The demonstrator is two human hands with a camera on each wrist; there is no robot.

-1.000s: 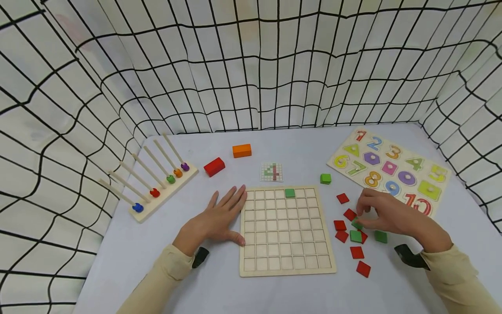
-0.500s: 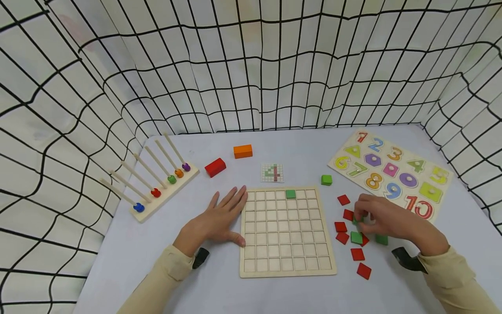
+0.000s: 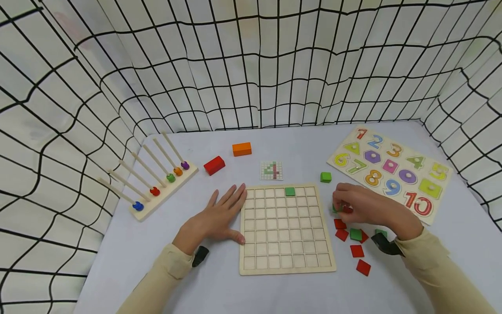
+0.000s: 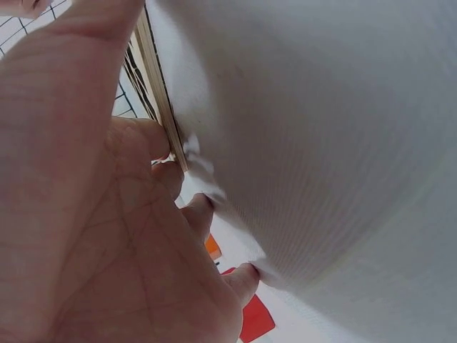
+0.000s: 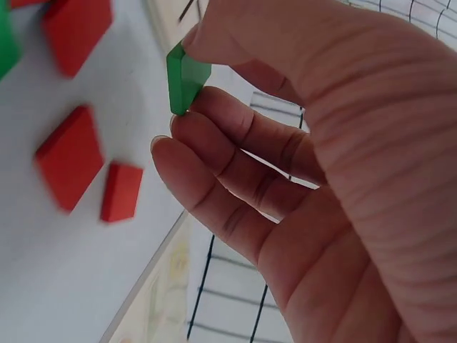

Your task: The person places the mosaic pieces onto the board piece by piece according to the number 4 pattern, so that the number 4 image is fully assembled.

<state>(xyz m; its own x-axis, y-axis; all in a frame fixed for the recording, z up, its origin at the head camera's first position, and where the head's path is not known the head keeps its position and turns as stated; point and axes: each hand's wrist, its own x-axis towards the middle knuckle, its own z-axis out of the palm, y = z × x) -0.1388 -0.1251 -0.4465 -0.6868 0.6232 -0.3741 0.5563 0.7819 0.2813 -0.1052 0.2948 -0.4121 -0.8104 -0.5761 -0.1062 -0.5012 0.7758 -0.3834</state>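
My right hand (image 3: 362, 204) pinches a green square tile (image 5: 187, 77) between thumb and fingers, above the table to the right of the wooden grid board (image 3: 288, 272). Below the hand in the head view lie loose red tiles (image 3: 363, 267) and green tiles (image 3: 355, 234). One green tile (image 3: 290, 192) sits in a top-row cell of the board. My left hand (image 3: 216, 218) lies flat with fingers spread, its thumb and fingertips at the board's left edge. In the left wrist view, the fingertips of the left hand (image 4: 143, 236) meet the white cloth beside the board's side.
Behind the board lie a small pattern card (image 3: 271, 171), a red block (image 3: 214, 165), an orange block (image 3: 242, 149) and green tiles (image 3: 325, 177). A peg stand (image 3: 164, 192) with beads is at left, a number puzzle (image 3: 392, 168) at right. Black netting (image 3: 270, 83) encloses the table.
My right hand has picked up a green tile from the loose tiles and moved left toward the board with it. The left hand has stayed in place.
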